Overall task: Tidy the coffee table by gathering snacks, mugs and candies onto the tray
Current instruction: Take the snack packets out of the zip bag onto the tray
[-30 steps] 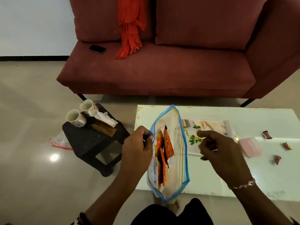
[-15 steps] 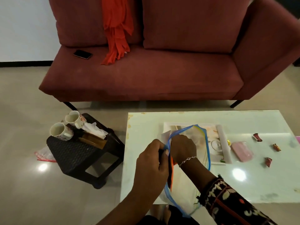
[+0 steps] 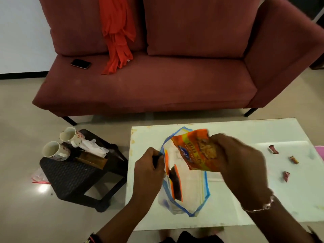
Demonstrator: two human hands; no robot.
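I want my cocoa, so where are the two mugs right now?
In the head view, the two mugs lie tipped on the black stool at the left, beside the coffee table and in front of the sofa.

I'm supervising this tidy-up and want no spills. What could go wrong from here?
1. The left hand pinches only one edge of the open bag, which still holds a packet; if the bag sags, that packet may slide out.
2. The right hand grips the snack packet by one end; squeezing could crush its contents.
3. Three candies lie loose near that arm's sweep and could be knocked off the table.
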